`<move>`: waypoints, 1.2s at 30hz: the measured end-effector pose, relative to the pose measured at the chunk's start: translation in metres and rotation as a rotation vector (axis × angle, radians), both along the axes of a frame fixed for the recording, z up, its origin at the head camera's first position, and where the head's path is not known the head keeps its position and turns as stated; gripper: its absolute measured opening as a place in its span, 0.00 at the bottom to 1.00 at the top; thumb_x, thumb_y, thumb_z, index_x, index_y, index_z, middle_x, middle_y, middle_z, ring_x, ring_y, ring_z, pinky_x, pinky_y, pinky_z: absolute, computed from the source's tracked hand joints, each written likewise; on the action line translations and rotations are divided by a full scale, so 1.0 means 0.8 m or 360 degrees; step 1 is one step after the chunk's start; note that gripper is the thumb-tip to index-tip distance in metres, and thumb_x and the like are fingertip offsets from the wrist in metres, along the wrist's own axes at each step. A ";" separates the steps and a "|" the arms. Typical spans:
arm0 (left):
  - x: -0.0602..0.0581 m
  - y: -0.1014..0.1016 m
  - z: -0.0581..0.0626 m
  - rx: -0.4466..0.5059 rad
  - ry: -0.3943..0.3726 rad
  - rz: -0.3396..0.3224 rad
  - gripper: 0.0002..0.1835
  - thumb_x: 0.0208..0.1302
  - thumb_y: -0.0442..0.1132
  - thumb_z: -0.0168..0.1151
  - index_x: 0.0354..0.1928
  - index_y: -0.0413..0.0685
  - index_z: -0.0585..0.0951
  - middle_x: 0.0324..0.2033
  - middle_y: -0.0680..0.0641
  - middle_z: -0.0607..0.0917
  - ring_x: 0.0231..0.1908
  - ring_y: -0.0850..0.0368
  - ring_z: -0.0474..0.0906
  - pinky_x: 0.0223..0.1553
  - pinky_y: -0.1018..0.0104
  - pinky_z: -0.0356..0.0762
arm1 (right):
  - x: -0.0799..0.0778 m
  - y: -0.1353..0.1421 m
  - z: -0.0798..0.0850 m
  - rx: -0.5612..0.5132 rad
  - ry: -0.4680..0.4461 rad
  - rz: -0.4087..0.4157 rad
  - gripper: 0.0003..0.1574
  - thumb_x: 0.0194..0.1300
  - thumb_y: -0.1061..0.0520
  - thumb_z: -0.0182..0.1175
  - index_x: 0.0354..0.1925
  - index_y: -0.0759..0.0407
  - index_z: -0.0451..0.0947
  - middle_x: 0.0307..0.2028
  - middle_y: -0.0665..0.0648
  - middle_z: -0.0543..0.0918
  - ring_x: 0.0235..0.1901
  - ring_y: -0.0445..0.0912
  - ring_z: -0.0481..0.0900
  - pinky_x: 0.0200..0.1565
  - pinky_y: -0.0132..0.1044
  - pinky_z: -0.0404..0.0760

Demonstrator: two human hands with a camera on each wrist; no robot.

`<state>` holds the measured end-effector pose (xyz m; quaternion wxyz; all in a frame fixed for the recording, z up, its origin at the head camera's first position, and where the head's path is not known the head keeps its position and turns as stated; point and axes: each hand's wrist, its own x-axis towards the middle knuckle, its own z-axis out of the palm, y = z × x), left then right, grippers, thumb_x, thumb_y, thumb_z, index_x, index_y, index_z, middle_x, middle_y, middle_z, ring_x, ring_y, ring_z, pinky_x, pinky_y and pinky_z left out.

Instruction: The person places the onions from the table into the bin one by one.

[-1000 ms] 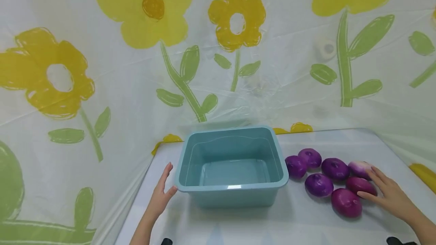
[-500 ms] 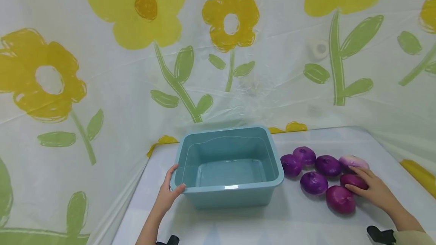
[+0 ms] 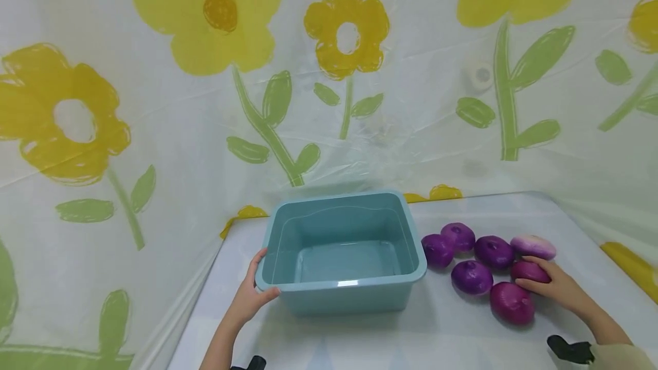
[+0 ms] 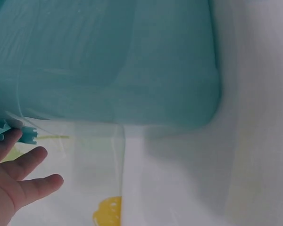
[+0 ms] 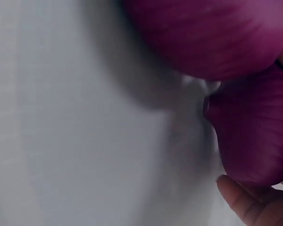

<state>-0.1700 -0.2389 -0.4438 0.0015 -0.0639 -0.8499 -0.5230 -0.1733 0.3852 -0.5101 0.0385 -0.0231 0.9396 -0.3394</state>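
My right hand (image 3: pixel 557 287) has its thumb and fingers around a small purple-red onion (image 3: pixel 529 270) on the table. In the right wrist view, this onion (image 5: pixel 257 132) sits between a fingertip and another finger, with a larger onion (image 5: pixel 217 33) against it. The larger purple-red onion (image 3: pixel 512 303) lies just in front of the gripped one. At the left, my left hand (image 3: pixel 249 298) touches the near-left corner of a blue-green plastic basin (image 3: pixel 344 298), its thumb by the front rim. Spread, fairly straight fingers (image 4: pixel 33 162) show beside the basin wall (image 4: pixel 165 70) in the left wrist view.
Several more purple onions cluster right of the basin, including a dark one (image 3: pixel 494 252) and a pale pink-white one (image 3: pixel 533 246). A white cloth covers the table (image 3: pixel 437 336). Behind it hangs a flower-printed curtain (image 3: pixel 421 101).
My left hand has moved right to the basin's corner. My right hand has come down from hovering over the onions and its fingers have closed around the small purple-red one.
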 end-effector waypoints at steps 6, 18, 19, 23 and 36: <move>0.002 -0.002 -0.001 0.0007 0.0030 -0.0006 0.46 0.50 0.38 0.65 0.69 0.53 0.51 0.63 0.33 0.60 0.57 0.35 0.63 0.47 0.46 0.74 | -0.006 -0.009 0.021 0.0022 0.0226 0.0040 0.41 0.57 0.49 0.63 0.59 0.72 0.60 0.51 0.76 0.66 0.42 0.60 0.72 0.33 0.43 0.76; 0.005 -0.001 -0.004 0.0005 0.0048 0.0027 0.45 0.51 0.39 0.64 0.69 0.53 0.51 0.64 0.33 0.59 0.59 0.34 0.62 0.50 0.44 0.72 | -0.041 -0.026 0.098 0.0066 0.0278 0.0085 0.43 0.59 0.47 0.59 0.60 0.75 0.56 0.51 0.80 0.64 0.44 0.70 0.68 0.36 0.58 0.76; 0.005 -0.001 -0.004 0.0005 0.0051 0.0029 0.45 0.51 0.39 0.64 0.69 0.53 0.51 0.64 0.33 0.59 0.59 0.34 0.62 0.50 0.44 0.71 | -0.044 -0.029 0.106 0.0071 0.0288 0.0095 0.43 0.59 0.47 0.59 0.60 0.74 0.56 0.52 0.79 0.63 0.45 0.70 0.68 0.36 0.58 0.76; 0.003 0.000 -0.004 0.0028 0.0049 0.0033 0.45 0.51 0.39 0.64 0.69 0.53 0.51 0.65 0.34 0.59 0.59 0.35 0.62 0.51 0.44 0.71 | -0.059 -0.044 0.135 0.0079 0.0357 0.0150 0.43 0.58 0.48 0.60 0.61 0.72 0.57 0.53 0.78 0.63 0.45 0.68 0.68 0.36 0.54 0.75; 0.003 0.001 -0.005 0.0024 0.0035 0.0066 0.45 0.51 0.40 0.64 0.69 0.53 0.51 0.65 0.33 0.58 0.59 0.34 0.62 0.52 0.43 0.70 | -0.109 -0.119 0.203 0.0060 0.0425 0.0302 0.45 0.57 0.46 0.62 0.63 0.70 0.57 0.57 0.75 0.62 0.51 0.66 0.66 0.45 0.60 0.73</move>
